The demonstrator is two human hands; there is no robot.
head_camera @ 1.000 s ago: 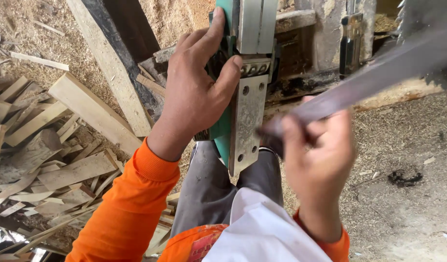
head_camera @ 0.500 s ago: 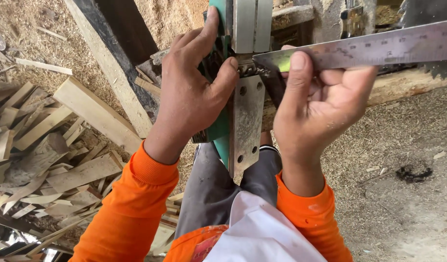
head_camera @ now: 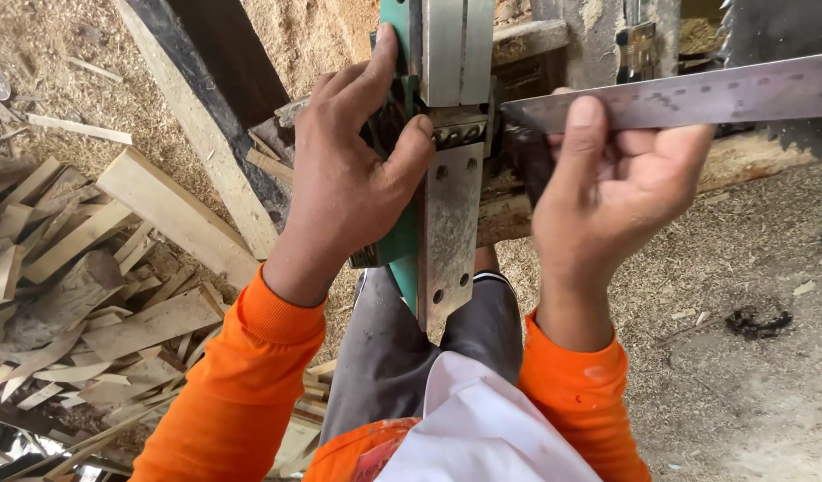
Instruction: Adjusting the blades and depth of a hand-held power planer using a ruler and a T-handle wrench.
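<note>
1. Sawdust-covered ground [head_camera: 750, 268] fills the scene, w/ a dark clump of debris [head_camera: 757, 319] lying at right, well apart from both hands.
2. Pile of offcut wood scraps [head_camera: 81, 295] spreads over the left side; one long pale plank [head_camera: 174, 214] lies on top, angled toward the machine.
3. Dark slanted beam [head_camera: 228, 67] runs from top centre down-left, behind the left hand.
4. Green-and-grey metal machine post [head_camera: 448, 54] stands upright at centre; a grey steel plate [head_camera: 451, 236] w/ bolt holes hangs down from it, over the person's grey trousers [head_camera: 384, 357].
5. Orange sleeves [head_camera: 232, 384] frame the bottom; white cloth [head_camera: 482, 428] at the chest.
6. Left hand [head_camera: 353, 183] grips the post's green edge: thumb pressed on the plate's top by the bolts, fingers curled round the far side, closed firm on it.
7. Right hand [head_camera: 616, 183] holds a steel ruler [head_camera: 688, 94]: thumb laid flat on its face, fingers curled beneath, closed on it. Ruler lies nearly level, its tip touching the post just beside the row of bolts [head_camera: 456, 136], the rest reaching off to the right edge.
8. Toothed saw blade [head_camera: 777, 36] shows behind the ruler, top right.
</note>
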